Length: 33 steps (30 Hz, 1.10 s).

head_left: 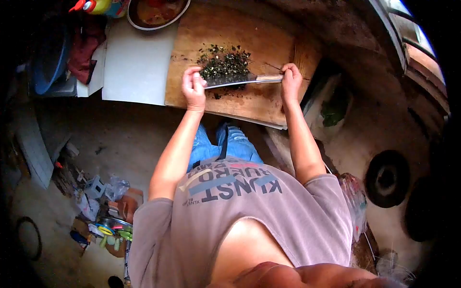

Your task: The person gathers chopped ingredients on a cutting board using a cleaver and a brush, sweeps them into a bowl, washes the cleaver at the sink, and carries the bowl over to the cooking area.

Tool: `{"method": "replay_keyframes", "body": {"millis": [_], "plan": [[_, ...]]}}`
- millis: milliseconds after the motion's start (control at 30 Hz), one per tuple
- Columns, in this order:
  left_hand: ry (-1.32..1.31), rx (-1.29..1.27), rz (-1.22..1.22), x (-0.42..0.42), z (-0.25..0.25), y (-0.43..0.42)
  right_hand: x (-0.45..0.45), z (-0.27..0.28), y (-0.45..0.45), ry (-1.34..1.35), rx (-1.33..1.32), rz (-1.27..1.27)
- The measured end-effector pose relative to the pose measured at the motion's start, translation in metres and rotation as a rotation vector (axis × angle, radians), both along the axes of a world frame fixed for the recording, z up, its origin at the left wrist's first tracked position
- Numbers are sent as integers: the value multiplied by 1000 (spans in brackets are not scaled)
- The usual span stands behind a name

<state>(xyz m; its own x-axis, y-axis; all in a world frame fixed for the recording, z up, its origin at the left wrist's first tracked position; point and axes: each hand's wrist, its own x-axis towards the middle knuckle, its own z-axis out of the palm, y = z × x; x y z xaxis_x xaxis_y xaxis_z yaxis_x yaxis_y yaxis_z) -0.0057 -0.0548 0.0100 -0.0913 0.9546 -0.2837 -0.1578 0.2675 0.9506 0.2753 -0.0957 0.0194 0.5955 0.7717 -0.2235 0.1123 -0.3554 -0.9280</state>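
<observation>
A broad-bladed knife [235, 79] lies level across the front of the wooden cutting board [269, 101], its pale edge line towards my body. My right hand [291, 82] is closed around the end of its light wooden handle. At the other end, my left hand [193, 89] has its fingers curled and pinches the blade's tip. Just beyond the blade spreads a loose heap of chopped dark greens [223, 60] with paler bits in it. Part of the heap is hidden behind the blade, and some scraps lie on the near side of it.
A metal bowl [158, 21] of reddish-brown contents stands at the back left. Beside the board is a white panel [137, 62]. Farther left are a blue basin [53, 72] and a dark red cloth [86, 53]. Clutter [108, 206] covers the floor lower left.
</observation>
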Motion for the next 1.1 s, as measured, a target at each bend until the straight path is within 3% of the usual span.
{"method": "replay_keyframes", "body": {"millis": [67, 200, 300, 400, 433, 467, 533, 600, 667, 733, 833, 1000, 1033, 1100], "plan": [[116, -2, -4, 6, 8, -3, 9, -24, -6, -42, 38, -17], [-92, -52, 93, -8, 1, -1, -12, 46, 20, 98, 35, 13], [-118, -18, 145, -9, 3, 9, -22, 73, 37, -131, 53, 155], [52, -12, 80, 10, 9, 6, 14, -10, 44, -165, -101, 77], [129, 0, 53, 12, 1, 4, 19, -23, 42, 131, -33, -6], [127, 6, 51, 10, 1, 9, 16, -11, 46, 130, -27, -8], [41, -11, 66, -3, -2, 9, -3, 37, 43, -153, -49, 127], [-81, 10, 87, -12, -6, 11, -13, 53, 25, -161, 19, 150], [-126, -4, 33, -16, -6, 11, -24, 59, 6, -109, 24, 61], [29, 17, -75, -6, -2, 8, -11, 13, -16, 71, -24, -50], [27, 51, -124, -3, -6, 13, -3, 0, -18, 17, 8, -25], [10, -36, -139, -24, 23, 19, -28, 55, -37, 147, -96, -50], [11, -33, -176, -31, 31, 21, -35, 61, -49, 44, -86, 14], [31, -81, -276, -45, 29, 26, -57, 68, -71, 272, -174, -66]]}}
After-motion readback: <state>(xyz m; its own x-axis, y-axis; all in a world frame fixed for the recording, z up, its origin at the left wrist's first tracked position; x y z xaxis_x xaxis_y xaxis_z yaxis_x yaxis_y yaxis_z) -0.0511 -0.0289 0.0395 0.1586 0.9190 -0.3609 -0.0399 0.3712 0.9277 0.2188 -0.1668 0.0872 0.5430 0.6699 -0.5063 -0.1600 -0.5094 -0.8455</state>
